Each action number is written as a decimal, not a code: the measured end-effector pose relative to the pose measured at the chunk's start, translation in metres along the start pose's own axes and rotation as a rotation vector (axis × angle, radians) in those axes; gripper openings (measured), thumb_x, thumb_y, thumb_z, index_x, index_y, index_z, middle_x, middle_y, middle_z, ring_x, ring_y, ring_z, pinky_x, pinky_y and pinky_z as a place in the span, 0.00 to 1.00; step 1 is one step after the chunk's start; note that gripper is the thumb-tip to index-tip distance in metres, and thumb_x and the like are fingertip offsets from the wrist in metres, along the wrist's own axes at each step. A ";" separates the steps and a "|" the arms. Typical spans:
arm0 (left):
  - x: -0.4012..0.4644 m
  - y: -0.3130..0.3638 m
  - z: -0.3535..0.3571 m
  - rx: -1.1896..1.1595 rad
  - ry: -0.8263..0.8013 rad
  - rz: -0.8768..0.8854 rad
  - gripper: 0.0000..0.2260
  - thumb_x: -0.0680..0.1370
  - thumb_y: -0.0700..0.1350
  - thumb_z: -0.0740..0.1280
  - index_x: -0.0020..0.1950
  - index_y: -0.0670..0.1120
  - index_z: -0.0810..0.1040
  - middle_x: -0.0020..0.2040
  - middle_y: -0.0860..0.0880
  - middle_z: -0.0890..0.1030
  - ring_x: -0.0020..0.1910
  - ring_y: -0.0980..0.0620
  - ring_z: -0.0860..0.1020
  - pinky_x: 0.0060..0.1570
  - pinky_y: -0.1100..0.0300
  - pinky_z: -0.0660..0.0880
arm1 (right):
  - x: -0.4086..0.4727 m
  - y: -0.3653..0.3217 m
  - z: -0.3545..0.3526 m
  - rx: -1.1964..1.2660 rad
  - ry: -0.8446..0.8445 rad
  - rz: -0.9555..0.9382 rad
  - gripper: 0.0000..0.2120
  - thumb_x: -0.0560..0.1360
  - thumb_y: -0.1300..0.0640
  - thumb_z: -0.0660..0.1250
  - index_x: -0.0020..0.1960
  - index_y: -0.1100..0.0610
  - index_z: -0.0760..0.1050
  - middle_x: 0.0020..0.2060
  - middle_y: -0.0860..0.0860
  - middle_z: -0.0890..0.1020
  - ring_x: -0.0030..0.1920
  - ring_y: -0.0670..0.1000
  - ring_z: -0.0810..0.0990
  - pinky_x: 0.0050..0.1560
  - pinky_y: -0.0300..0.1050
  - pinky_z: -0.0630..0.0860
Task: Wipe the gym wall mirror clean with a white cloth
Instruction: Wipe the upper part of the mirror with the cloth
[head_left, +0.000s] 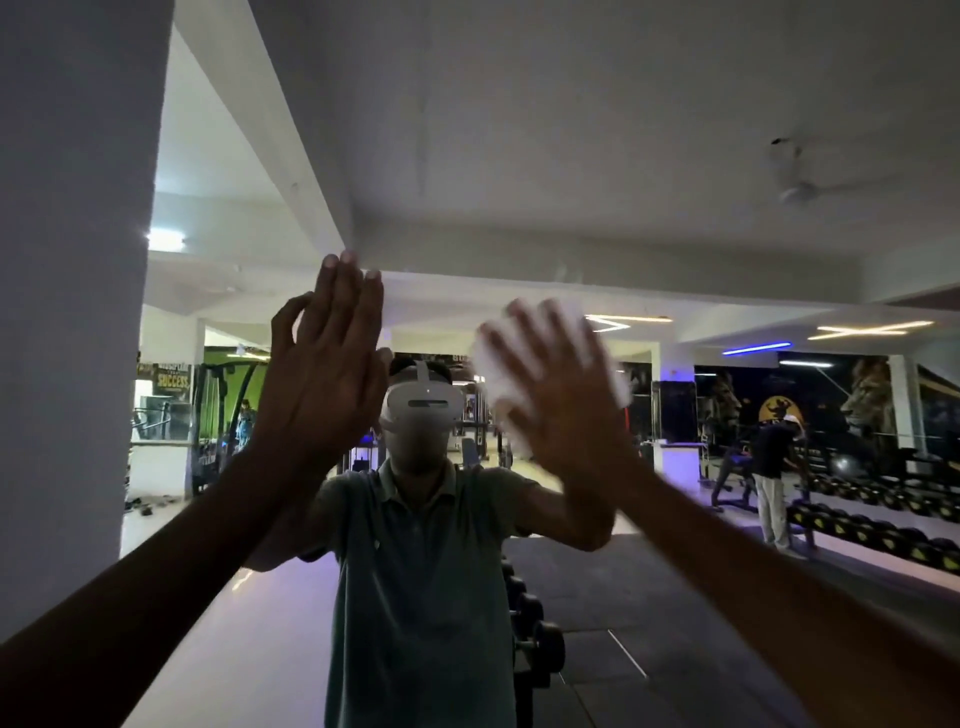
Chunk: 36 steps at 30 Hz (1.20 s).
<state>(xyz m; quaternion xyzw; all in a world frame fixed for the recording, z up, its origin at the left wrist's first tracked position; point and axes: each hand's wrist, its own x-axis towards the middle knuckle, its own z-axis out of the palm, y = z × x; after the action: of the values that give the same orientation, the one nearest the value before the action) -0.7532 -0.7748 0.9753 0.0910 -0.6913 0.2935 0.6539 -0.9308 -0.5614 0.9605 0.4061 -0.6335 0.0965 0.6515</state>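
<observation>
Right hand (558, 384) flat, fingers spread, pressing white cloth (519, 364) against mirror (571, 156); cloth under palm; left hand (327, 364) open, fingers straight

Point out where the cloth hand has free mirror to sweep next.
Free: the mirror above both hands, and the stretch right of the right hand, which presses the cloth flat. Crowded: leftward, the left hand lies flat on the glass, with the pillar beyond it.
</observation>
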 end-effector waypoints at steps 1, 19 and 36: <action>0.005 -0.009 -0.003 0.014 0.007 -0.026 0.30 0.85 0.51 0.53 0.84 0.37 0.56 0.85 0.36 0.53 0.85 0.41 0.50 0.77 0.44 0.55 | 0.014 0.033 0.002 -0.040 0.030 0.129 0.33 0.84 0.39 0.50 0.86 0.49 0.54 0.85 0.56 0.57 0.84 0.63 0.54 0.80 0.71 0.52; 0.011 -0.039 0.008 0.022 0.057 -0.066 0.30 0.87 0.54 0.48 0.86 0.39 0.52 0.85 0.38 0.53 0.85 0.42 0.51 0.77 0.44 0.56 | 0.060 0.055 -0.001 -0.035 0.170 0.622 0.32 0.86 0.37 0.37 0.86 0.48 0.52 0.85 0.57 0.56 0.84 0.64 0.56 0.78 0.71 0.58; 0.008 -0.031 0.001 -0.063 0.035 -0.111 0.31 0.85 0.51 0.52 0.85 0.37 0.53 0.85 0.35 0.53 0.85 0.39 0.51 0.81 0.42 0.54 | 0.031 0.016 0.002 -0.051 0.185 0.615 0.33 0.85 0.37 0.43 0.87 0.50 0.50 0.86 0.56 0.53 0.85 0.64 0.52 0.80 0.71 0.53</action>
<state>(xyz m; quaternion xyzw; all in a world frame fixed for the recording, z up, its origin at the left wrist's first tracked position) -0.7388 -0.7988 0.9915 0.1034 -0.6824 0.2362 0.6840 -0.9366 -0.5643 0.9944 0.1688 -0.6667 0.3096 0.6566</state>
